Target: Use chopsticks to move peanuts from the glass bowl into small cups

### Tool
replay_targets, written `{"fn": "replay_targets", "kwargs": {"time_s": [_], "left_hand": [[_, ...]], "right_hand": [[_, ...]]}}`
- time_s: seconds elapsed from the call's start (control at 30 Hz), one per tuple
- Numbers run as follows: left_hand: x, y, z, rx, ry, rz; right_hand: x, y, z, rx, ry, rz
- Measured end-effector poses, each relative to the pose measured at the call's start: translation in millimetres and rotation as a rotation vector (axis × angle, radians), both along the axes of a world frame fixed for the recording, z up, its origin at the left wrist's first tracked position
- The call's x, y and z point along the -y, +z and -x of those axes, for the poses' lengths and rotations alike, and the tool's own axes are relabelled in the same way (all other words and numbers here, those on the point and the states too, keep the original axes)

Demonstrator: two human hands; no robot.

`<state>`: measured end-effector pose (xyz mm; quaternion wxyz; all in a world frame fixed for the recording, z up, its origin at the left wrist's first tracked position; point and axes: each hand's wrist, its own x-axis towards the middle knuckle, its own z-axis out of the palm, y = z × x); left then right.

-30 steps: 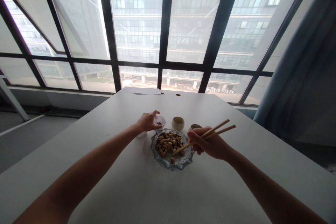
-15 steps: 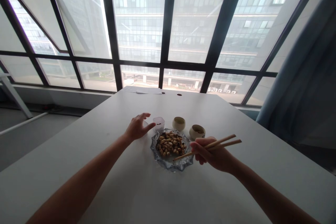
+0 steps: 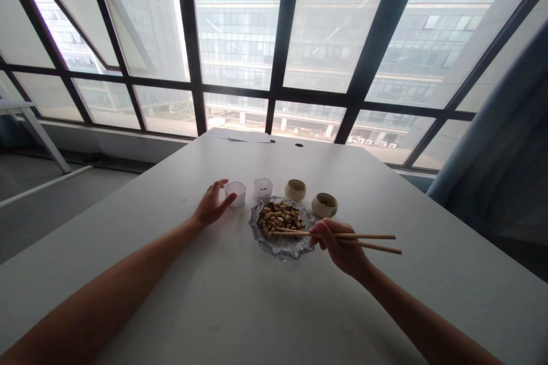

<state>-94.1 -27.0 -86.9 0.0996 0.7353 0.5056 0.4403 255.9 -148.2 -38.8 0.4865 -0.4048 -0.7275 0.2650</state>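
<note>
My left hand (image 3: 210,204) is open at the left side of a small clear plastic cup (image 3: 238,194). Its thumb crosses in front of the cup and the fingers lie by the far rim; whether they touch it I cannot tell. In my right hand (image 3: 340,245) is a pair of wooden chopsticks (image 3: 370,236), tips pointing left over the nuts. A scalloped glass bowl (image 3: 280,252) holds a heap of brown and tan nuts (image 3: 280,218), perhaps peanuts, with dark pieces among them. Whether the tips grip a nut is unclear.
A second clear plastic cup (image 3: 262,189) has a few small bits inside. Two rounded beige cups (image 3: 295,190) stand right of it, the nearer cup (image 3: 324,205) holding something brownish. White paper (image 3: 240,136) lies at the table's far end, before the windows.
My left hand has drawn left, uncovering the plastic cup. The chopstick tips have moved up from the bowl's near side onto the nuts, and the chopsticks lie flatter. My view has tilted slightly.
</note>
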Motion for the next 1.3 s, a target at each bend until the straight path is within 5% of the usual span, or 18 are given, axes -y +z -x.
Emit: {"fn": "replay_targets", "kwargs": {"time_s": [0.27, 0.67, 1.03, 1.3], "left_hand": [[4.1, -3.5, -4.5, -0.107, -0.043, -0.027], [1.2, -6.8, -5.1, -0.108, -0.034, 0.004], [3.7, -2.9, -7.3, -0.115, -0.052, 0.024], [0.5, -4.5, -7.4, -0.135, -0.054, 0.019]], "right_hand": [[0.7, -11.0, 7.1, 0.033, 0.007, -0.216], [-13.0, 16.3, 37.6, 0.245, 0.135, -0.322], [-22.1, 22.7, 44.5, 0.259, 0.144, -0.035], [-10.9, 17.9, 46.1, 0.110, -0.051, -0.004]]}}
